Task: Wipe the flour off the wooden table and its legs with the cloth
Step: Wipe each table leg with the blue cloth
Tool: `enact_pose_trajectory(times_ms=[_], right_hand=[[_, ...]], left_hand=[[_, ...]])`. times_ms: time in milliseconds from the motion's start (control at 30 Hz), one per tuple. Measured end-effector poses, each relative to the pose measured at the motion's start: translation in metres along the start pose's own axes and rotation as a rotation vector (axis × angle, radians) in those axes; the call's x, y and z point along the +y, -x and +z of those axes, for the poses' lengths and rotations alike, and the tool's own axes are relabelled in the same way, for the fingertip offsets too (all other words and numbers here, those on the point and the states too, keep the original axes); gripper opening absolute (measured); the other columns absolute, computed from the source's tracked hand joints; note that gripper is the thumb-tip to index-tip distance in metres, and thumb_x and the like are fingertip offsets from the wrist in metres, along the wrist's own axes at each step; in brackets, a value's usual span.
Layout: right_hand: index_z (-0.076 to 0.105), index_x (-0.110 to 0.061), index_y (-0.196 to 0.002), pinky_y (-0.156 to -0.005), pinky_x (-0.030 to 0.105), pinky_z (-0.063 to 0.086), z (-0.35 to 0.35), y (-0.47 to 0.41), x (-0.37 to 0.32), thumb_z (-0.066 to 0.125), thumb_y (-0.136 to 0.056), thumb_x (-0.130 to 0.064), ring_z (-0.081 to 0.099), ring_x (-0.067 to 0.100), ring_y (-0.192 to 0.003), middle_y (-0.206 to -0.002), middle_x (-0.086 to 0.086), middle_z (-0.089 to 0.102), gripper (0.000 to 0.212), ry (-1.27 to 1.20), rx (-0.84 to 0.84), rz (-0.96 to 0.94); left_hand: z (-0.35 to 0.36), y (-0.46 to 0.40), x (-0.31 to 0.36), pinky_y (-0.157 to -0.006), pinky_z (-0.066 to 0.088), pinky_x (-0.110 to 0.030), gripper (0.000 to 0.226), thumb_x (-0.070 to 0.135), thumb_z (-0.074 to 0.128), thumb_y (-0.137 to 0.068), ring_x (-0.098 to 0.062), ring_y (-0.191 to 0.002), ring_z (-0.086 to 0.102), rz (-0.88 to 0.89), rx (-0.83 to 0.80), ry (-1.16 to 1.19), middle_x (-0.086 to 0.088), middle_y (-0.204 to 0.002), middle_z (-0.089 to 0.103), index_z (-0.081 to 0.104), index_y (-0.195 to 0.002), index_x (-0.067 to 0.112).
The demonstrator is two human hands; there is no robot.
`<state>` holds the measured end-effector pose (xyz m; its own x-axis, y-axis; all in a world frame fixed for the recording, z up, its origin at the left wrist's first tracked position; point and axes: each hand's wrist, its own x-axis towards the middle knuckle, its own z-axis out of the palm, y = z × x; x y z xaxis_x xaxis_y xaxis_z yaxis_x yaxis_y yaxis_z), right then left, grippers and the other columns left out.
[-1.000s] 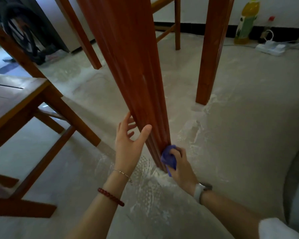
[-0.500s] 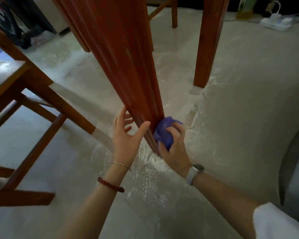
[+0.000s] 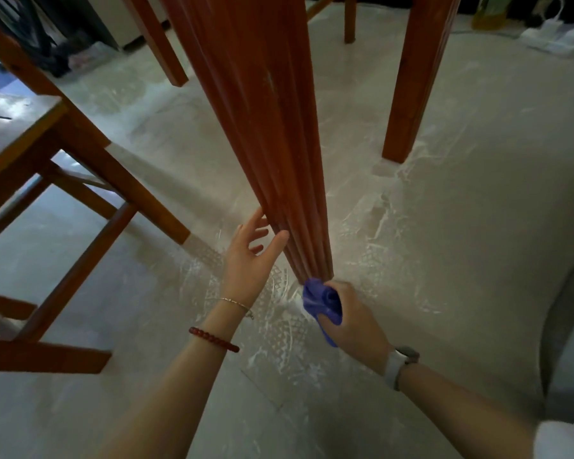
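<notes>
At the desk leg's [image 3: 272,144] foot, right hand [image 3: 355,316] clamps the cloth [image 3: 322,301], scrubbing; left hand [image 3: 249,260], fingers spread, steadies the leg.

Wooden chair [image 3: 63,167] left — bottle [image 3: 489,13], power strip [image 3: 555,34] far right

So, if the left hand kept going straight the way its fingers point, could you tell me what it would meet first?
Most likely the near table leg: the left hand points up along its left face, fingertips apparently almost on it.
</notes>
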<state>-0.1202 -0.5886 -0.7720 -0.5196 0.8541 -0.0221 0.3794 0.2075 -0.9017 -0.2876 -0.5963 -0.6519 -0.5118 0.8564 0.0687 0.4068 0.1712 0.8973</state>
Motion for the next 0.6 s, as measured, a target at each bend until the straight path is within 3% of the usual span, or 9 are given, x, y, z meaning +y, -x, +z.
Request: enact_pose_trajectory(times_ms=[67,167,233,300,433,533,600], right_hand=[[0.039,-0.022,-0.119,-0.080,0.020,0.042,-0.010,-0.005,-0.011,0.057,-0.075,-0.034,0.055,0.022,-0.102,-0.123,0.015,0.053,0.049,0.055,0.113,-0.258],[0.043,-0.018,-0.118,-0.072,0.028,0.051,-0.015,-0.018,-0.030,0.055,-0.077,-0.030,0.060,0.027,-0.095,-0.123,0.012,0.047,0.045,0.367,0.212,-0.573],[0.047,-0.019,-0.117,-0.063,0.030,0.052,-0.012,-0.026,-0.036,0.054,-0.078,-0.024,0.063,0.028,-0.085,-0.121,0.010,0.047,0.040,0.553,0.206,-0.746],[0.050,-0.021,-0.114,-0.056,0.030,0.050,-0.009,-0.032,-0.033,0.052,-0.078,-0.015,0.064,0.026,-0.077,-0.118,0.011,0.059,0.037,0.706,0.143,-0.803],[0.052,-0.019,-0.108,-0.044,0.027,0.043,0.005,-0.039,-0.010,0.038,-0.077,-0.007,0.064,0.027,-0.071,-0.118,0.012,0.064,0.037,0.985,-0.084,-0.611],[0.042,-0.015,-0.130,-0.065,0.034,0.044,0.022,-0.036,-0.002,0.040,-0.090,-0.006,0.054,0.033,-0.105,-0.137,0.014,0.043,0.041,0.978,-0.456,-0.309],[0.041,-0.019,-0.130,-0.081,0.034,0.045,0.025,-0.031,-0.007,0.050,-0.090,-0.017,0.052,0.030,-0.111,-0.130,0.009,0.049,0.041,0.754,-0.603,-0.129]], left_hand=[[-0.005,-0.004,0.000,-0.088,0.047,-0.026,0.043,0.027,0.059,-0.086,-0.013,-0.108,0.056,-0.003,-0.025,-0.012,-0.001,-0.117,0.060,0.047,-0.127,0.032],[-0.017,-0.009,0.002,-0.086,0.044,-0.020,0.040,0.026,0.053,-0.090,-0.011,-0.107,0.053,-0.061,-0.114,-0.067,0.001,-0.114,0.058,0.047,-0.129,0.024],[-0.027,-0.010,0.001,-0.085,0.042,-0.023,0.040,0.026,0.050,-0.092,-0.011,-0.103,0.052,-0.150,-0.153,-0.103,0.003,-0.111,0.055,0.046,-0.131,0.019],[-0.036,-0.006,-0.007,-0.079,0.039,-0.019,0.038,0.027,0.048,-0.093,-0.008,-0.098,0.049,-0.211,-0.152,-0.172,0.004,-0.110,0.053,0.046,-0.130,0.019],[-0.048,0.018,-0.038,-0.074,0.038,-0.009,0.035,0.023,0.047,-0.093,-0.010,-0.096,0.051,-0.270,-0.184,-0.255,-0.001,-0.110,0.055,0.048,-0.128,0.016],[-0.055,0.037,-0.067,-0.079,0.039,-0.020,0.034,0.020,0.048,-0.093,-0.012,-0.096,0.054,-0.322,-0.257,-0.238,-0.005,-0.114,0.058,0.050,-0.127,0.013],[-0.063,0.045,-0.082,-0.082,0.040,-0.022,0.034,0.023,0.049,-0.093,-0.010,-0.094,0.053,-0.339,-0.302,-0.253,0.000,-0.114,0.058,0.052,-0.126,0.017]])
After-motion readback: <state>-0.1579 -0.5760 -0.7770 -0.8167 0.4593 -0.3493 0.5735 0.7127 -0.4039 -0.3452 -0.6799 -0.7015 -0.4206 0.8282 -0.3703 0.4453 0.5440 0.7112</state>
